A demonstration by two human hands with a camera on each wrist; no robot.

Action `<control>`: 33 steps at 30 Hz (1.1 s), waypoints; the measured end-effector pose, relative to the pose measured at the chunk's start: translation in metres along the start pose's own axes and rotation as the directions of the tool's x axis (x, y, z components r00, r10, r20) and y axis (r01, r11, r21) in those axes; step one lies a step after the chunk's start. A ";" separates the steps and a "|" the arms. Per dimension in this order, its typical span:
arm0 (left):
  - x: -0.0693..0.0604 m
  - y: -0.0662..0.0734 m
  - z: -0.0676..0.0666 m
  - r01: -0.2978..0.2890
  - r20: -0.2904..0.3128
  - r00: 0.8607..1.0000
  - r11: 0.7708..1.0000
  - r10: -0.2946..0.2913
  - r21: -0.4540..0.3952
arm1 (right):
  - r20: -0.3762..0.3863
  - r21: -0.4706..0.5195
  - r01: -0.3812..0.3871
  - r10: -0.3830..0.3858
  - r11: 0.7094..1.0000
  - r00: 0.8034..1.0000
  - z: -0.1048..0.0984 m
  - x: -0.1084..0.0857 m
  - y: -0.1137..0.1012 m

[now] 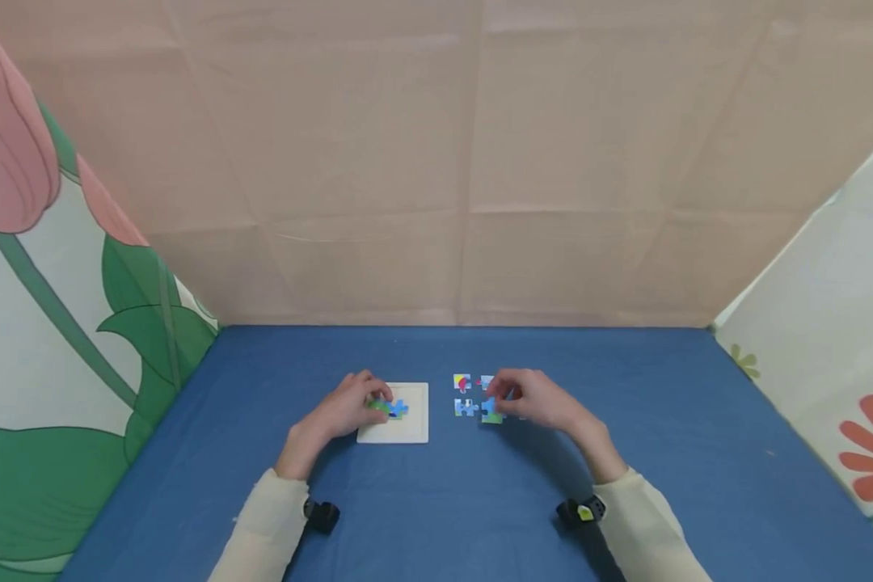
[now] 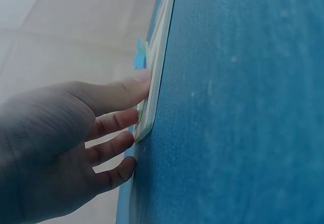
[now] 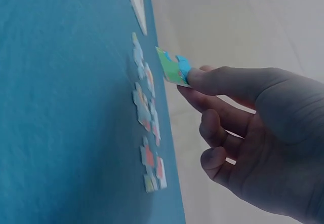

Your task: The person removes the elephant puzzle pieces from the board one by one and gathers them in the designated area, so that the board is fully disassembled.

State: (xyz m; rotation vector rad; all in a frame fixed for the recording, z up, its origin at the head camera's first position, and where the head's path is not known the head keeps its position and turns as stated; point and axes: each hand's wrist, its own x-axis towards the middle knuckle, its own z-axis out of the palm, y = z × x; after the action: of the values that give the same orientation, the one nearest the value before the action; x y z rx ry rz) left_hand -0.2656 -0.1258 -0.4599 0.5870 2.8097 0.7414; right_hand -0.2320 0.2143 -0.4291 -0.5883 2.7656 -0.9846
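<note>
My left hand (image 1: 345, 406) is over the left part of a pale square puzzle tray (image 1: 413, 430), its thumb and fingers pinching joined green and blue puzzle pieces (image 1: 398, 408). In the left wrist view, a blue piece end (image 2: 139, 57) sticks up past the thumb, tilted from the tray; the fingers hide much of the rest. My right hand (image 1: 538, 398) pinches a green and blue puzzle piece (image 3: 172, 68) between thumb and forefinger, raised off the table. Near it lie several loose pieces, among them one with red and yellow (image 1: 461, 381) and a light blue one (image 1: 466, 407).
More loose pieces (image 3: 147, 155) lie in rows on the blue cloth (image 1: 436, 509), partly hidden from the head view by the right hand. A beige cloth wall (image 1: 466, 267) rises behind the table. Printed flower panels (image 1: 138, 323) stand at both sides.
</note>
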 end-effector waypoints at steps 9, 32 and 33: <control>-0.001 0.002 0.000 0.017 0.004 1.000 1.000 -0.017 -0.006 | 0.098 0.043 -0.013 0.008 0.999 0.995 -0.015 -0.008 0.013; -0.003 0.003 -0.002 0.029 0.004 1.000 0.999 -0.029 -0.022 | 0.235 0.011 -0.143 0.137 0.990 0.962 -0.030 -0.020 0.037; -0.003 0.003 -0.002 0.029 0.003 1.000 0.999 -0.029 -0.023 | 0.240 0.017 -0.134 0.126 0.991 0.963 -0.029 -0.020 0.037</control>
State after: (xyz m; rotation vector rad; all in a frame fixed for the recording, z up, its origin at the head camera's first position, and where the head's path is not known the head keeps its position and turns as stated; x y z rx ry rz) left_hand -0.2622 -0.1257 -0.4562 0.5421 2.7968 0.7662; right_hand -0.2328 0.2657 -0.4296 -0.4782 2.5354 -0.8680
